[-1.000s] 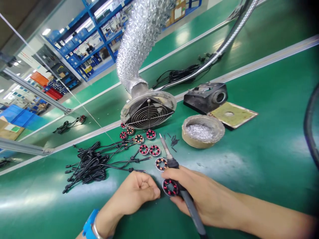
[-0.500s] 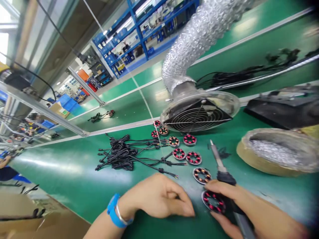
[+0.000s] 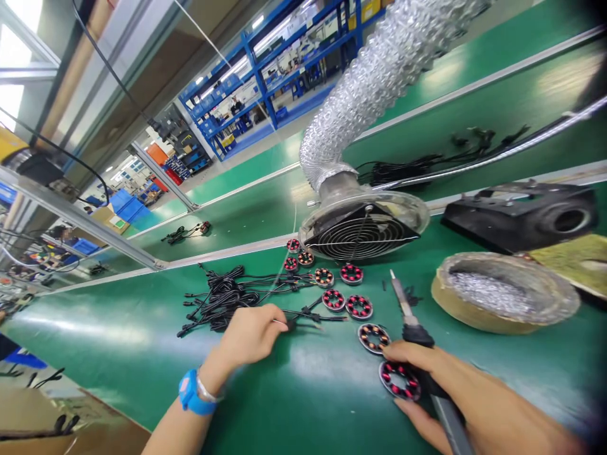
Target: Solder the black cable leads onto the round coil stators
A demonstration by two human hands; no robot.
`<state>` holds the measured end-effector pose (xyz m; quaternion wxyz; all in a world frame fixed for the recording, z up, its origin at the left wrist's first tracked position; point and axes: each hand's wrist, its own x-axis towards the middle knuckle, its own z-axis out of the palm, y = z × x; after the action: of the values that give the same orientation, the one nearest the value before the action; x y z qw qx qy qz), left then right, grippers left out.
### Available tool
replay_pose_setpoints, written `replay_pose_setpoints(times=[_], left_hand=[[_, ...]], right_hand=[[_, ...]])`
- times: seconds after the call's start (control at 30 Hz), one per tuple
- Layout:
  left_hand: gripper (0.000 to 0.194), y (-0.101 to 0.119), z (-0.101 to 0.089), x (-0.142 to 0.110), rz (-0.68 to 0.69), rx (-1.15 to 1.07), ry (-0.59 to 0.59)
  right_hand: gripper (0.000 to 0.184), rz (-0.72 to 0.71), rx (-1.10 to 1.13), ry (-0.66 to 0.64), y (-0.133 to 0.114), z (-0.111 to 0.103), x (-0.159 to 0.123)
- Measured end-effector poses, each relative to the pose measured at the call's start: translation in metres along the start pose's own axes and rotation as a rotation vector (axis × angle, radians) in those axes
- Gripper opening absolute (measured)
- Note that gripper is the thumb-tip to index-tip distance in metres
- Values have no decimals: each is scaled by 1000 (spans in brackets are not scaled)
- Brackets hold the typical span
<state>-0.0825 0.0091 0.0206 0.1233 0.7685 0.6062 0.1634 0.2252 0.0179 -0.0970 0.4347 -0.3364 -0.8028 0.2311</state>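
Observation:
My left hand [image 3: 253, 335], with a blue wristband, pinches a black cable [image 3: 303, 325] near its end, in front of a pile of black cables [image 3: 222, 291]. My right hand [image 3: 455, 385] is closed around a soldering iron [image 3: 417, 335] whose tip points away from me. Between the thumb and a finger of that hand is a ring-shaped motor stator [image 3: 399, 381] with red coils. Just beyond it, close to my right thumb, lies a copper-coloured stator [image 3: 374, 339]. Several more red and copper stators [image 3: 359, 307] lie further back on the green bench.
A fume hood with a fan grille [image 3: 363, 237] hangs over the back of the bench on a silver duct [image 3: 351, 95]. To the right stand a foil-filled round dish [image 3: 502, 294] and a black holder [image 3: 521, 212]. A yellow sponge [image 3: 573, 262] is at the far right.
My left hand has moved left and away from me, from the bare bench near the stators to a cable, which it now pinches. My right hand keeps its hold.

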Motion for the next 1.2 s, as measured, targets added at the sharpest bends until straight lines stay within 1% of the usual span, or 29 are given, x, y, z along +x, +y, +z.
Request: replay_pose_setpoints(times=[0.03, 0.1, 0.17, 0.2, 0.23, 0.27, 0.3, 0.33, 0.37, 0.4, 0.43, 0.47, 0.5, 0.53, 0.6, 0.67, 0.73, 0.8, 0.87, 0.9, 0.97, 1.03, 1.1, 1.2], left_hand=[[11, -3, -15, -5, -14, -11, 109], [10, -10, -54, -19, -54, -26, 403], [10, -11, -91, -38, -66, -51, 673], [11, -7, -103, -49, -67, -82, 812], [14, 0, -109, -59, -89, -155, 960], [18, 9, -108, -67, -125, -195, 1002], [17, 20, -100, -72, -162, -210, 937], [14, 31, -87, -74, -188, -208, 741], [10, 42, -69, -72, -189, -212, 450], [9, 52, -49, -67, -157, -203, 147], [11, 61, -28, -60, -145, -180, -32], [13, 68, -9, -52, -128, -168, -155], [15, 74, 7, -45, -113, -159, -229], [17, 78, 20, -38, -103, -150, -259], [17, 81, 34, -28, -86, -137, -288], [18, 80, 35, -22, -74, -141, -311], [23, 79, 31, -18, -60, -194, -294], [30, 82, 26, -14, -21, -266, -215], [32, 89, 27, -10, 45, -314, -146], [31, 93, 29, -9, 79, -326, -144], [30, 100, 37, -8, 123, -342, -184], [31, 104, 46, -7, 93, -370, -228], [37, 102, 54, -6, 10, -460, -282], [47, 93, 65, -4, -106, -730, -388]], right_hand=[[40, -31, -7, -49, 1, 0, 0], [43, -79, -20, -117, 3, -1, 0], [43, -89, -18, -122, 5, -1, 1], [43, -93, -13, -125, 5, -2, 2], [44, -97, -10, -126, 4, -3, 3], [45, -102, -11, -126, 2, -5, 5], [46, -106, -16, -119, -1, -8, 7], [46, -114, -19, -102, -5, -11, 9], [46, -117, -14, -76, -11, -15, 12], [45, -111, 3, -50, -18, -19, 14], [43, -101, 41, -28, -26, -23, 17], [40, -72, 95, -23, -34, -26, 20], [38, -35, 163, -37, -40, -28, 23], [35, -4, 229, -52, -46, -30, 26], [29, 24, 298, -68, -52, -29, 31], [25, 15, 306, -51, -54, -28, 33], [24, -4, 292, -19, -54, -26, 34], [25, -34, 278, 13, -54, -25, 34], [26, -84, 256, 43, -55, -23, 34], [26, -106, 245, 58, -56, -22, 34], [26, -125, 228, 85, -56, -21, 34], [24, -115, 228, 112, -56, -19, 34], [25, -91, 241, 124, -55, -17, 33], [28, -56, 271, 116, -53, -16, 33]])
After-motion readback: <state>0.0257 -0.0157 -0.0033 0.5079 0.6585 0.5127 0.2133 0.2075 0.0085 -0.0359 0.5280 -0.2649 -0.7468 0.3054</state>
